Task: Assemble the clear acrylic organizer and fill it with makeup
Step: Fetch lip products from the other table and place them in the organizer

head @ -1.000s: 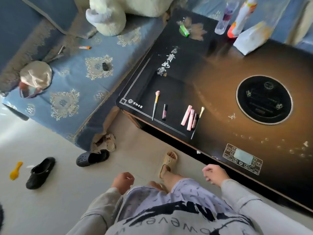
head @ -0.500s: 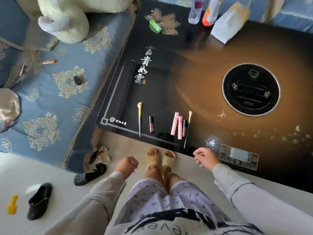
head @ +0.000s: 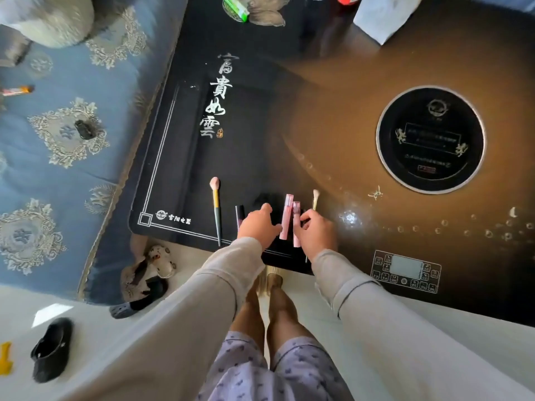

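Head view: one cam, looking down
Makeup: laid in a row at front edge of black table [head: 260, 125]; pink tubes [head: 286, 218] side by side; pink-tip brush [head: 216, 209] far left; dark tube [head: 239, 214] next; pale-tip brush [head: 315, 198] at right
L hand [head: 259, 227]: fingers loose & spread, just left of pink tubes; nothing held
R hand [head: 317, 234]: fingers curled just right of pink tubes; grasp can't be told
Hidden: dark tube's lower end behind L hand; pale-tip brush handle mostly behind R hand

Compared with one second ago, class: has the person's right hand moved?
Yes. The right hand has moved forward across the near edge of the table; it is now over the table, beside the pink tubes.
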Demonstrator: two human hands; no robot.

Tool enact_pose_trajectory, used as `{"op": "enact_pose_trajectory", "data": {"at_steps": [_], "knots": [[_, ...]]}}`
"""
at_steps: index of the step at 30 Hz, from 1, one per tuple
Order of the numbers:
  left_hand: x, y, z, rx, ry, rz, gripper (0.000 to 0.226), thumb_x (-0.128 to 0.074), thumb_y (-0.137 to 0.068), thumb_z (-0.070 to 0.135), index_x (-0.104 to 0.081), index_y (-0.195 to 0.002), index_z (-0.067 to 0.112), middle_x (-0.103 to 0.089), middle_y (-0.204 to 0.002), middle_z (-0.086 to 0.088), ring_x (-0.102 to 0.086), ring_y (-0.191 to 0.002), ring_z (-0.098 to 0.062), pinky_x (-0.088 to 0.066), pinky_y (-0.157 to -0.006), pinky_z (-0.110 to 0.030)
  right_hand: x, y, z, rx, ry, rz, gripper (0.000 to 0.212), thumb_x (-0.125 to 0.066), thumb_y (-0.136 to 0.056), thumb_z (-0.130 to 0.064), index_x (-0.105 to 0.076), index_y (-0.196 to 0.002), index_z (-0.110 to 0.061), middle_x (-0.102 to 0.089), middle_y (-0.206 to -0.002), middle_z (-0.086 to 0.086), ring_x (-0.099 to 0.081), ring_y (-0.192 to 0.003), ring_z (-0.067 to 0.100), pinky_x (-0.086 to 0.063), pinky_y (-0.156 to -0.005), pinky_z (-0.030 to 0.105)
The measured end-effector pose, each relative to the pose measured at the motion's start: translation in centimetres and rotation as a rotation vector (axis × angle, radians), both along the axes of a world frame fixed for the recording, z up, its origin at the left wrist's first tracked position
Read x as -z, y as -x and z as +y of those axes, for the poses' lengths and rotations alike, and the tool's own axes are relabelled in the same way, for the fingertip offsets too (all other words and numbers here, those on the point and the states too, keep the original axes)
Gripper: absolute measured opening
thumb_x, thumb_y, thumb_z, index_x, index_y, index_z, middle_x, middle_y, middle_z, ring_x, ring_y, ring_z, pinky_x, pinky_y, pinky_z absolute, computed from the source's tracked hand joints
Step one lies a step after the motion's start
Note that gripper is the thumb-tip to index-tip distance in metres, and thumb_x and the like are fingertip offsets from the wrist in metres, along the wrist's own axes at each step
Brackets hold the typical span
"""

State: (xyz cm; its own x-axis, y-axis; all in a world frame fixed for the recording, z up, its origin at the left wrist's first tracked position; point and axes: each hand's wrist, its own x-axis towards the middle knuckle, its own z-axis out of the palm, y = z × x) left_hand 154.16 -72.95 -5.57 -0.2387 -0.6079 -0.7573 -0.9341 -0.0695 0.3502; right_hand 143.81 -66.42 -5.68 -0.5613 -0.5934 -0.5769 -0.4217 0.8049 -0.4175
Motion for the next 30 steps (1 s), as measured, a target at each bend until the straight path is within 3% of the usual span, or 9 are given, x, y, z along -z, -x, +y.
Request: {"op": "enact_pose_trajectory", "data": {"at_steps": [3,6,11,15,18,21,25,30], "knots": [[1.0,1.4,0.2,-0.004,0.053,-0.020,0.039,-0.042,-0.090,0.043,-0.045,-0.108,0.009,-0.065,-0.101,-0.016,-0.063,-0.094,-0.037,-0.045,-0.072,-0.035,1.0,-0.3,-0.1,-0.048,-0.001,0.071,0.022,-0.051,-0.090,-0.032,-0.063,-0.086,-0.013,-0.071,-0.086,0.011,-0.066,-0.082,0.031,-0.046,-0.066,0.028],[1.9,2.5,0.4,0.000,0.073,-0.018,0.029,-0.039,-0.091,0.039,-0.037,-0.089,0.010,-0.065,-0.097,-0.019,-0.062,-0.092,-0.041,-0.037,-0.064,-0.035,1.6,-0.4,0.2,-0.094,0.016,0.129,0.026,-0.049,-0.091,-0.034,-0.061,-0.085,-0.011,-0.071,-0.085,0.011,-0.066,-0.080,0.031,-0.046,-0.064,0.029],[2.7,2.7,-0.1,0.009,0.105,-0.046,0.034,-0.039,-0.093,0.034,-0.054,-0.094,0.004,-0.066,-0.097,-0.019,-0.062,-0.092,-0.040,-0.038,-0.063,-0.034,2.1,-0.8,-0.1,-0.182,0.023,0.218,0.031,-0.046,-0.093,-0.035,-0.063,-0.085,-0.011,-0.071,-0.084,0.009,-0.067,-0.077,0.027,-0.040,-0.060,0.025],[2.8,2.7,-0.3,0.032,0.089,-0.044,0.025,-0.044,-0.090,0.029,-0.048,-0.075,0.009,-0.055,-0.067,-0.007,-0.058,-0.074,-0.036,-0.037,-0.059,-0.032,2.2,-1.1,-0.6,-0.211,-0.049,0.259,0.037,-0.042,-0.093,-0.036,-0.066,-0.083,-0.009,-0.071,-0.084,0.011,-0.067,-0.078,0.030,-0.045,-0.062,0.029],[2.9,2.6,-0.3,0.018,0.051,-0.052,0.023,-0.045,-0.087,0.028,-0.045,-0.076,0.008,-0.041,-0.055,0.000,-0.050,-0.064,-0.028,-0.037,-0.054,-0.030,2.1,-1.2,-0.8,-0.217,-0.086,0.263,0.040,-0.042,-0.093,-0.037,-0.067,-0.082,-0.009,-0.071,-0.083,0.011,-0.068,-0.078,0.031,-0.043,-0.061,0.029],[2.4,1.7,-0.1,-0.028,0.010,-0.045,0.013,-0.047,-0.084,0.023,-0.044,-0.080,0.010,-0.042,-0.058,0.001,-0.050,-0.065,-0.025,-0.036,-0.054,-0.028,1.8,-1.2,-0.9,-0.183,-0.127,0.197,0.040,-0.044,-0.092,-0.041,-0.067,-0.082,-0.010,-0.071,-0.083,0.011,-0.067,-0.079,0.031,-0.042,-0.061,0.028],[1.0,-0.8,0.8,-0.053,-0.023,-0.010,0.017,-0.045,-0.088,0.023,-0.043,-0.075,0.012,-0.044,-0.057,0.002,-0.048,-0.066,-0.023,-0.041,-0.076,-0.033,0.3,-1.1,-0.1,-0.081,-0.115,0.060,0.037,-0.052,-0.087,-0.043,-0.064,-0.070,-0.013,-0.059,-0.066,0.003,-0.058,-0.065,0.026,-0.039,-0.058,0.025],[-1.6,-5.6,3.1,-0.072,-0.076,0.029,0.039,-0.042,-0.092,0.035,-0.040,-0.056,0.021,-0.049,-0.057,0.004,-0.050,-0.057,-0.018,-0.040,-0.058,-0.026,-2.6,-0.7,3.8,0.003,-0.023,-0.116,0.032,-0.065,-0.080,-0.030,-0.049,-0.054,-0.020,-0.050,-0.049,-0.006,-0.048,-0.047,0.012,-0.036,-0.052,0.022]]}}
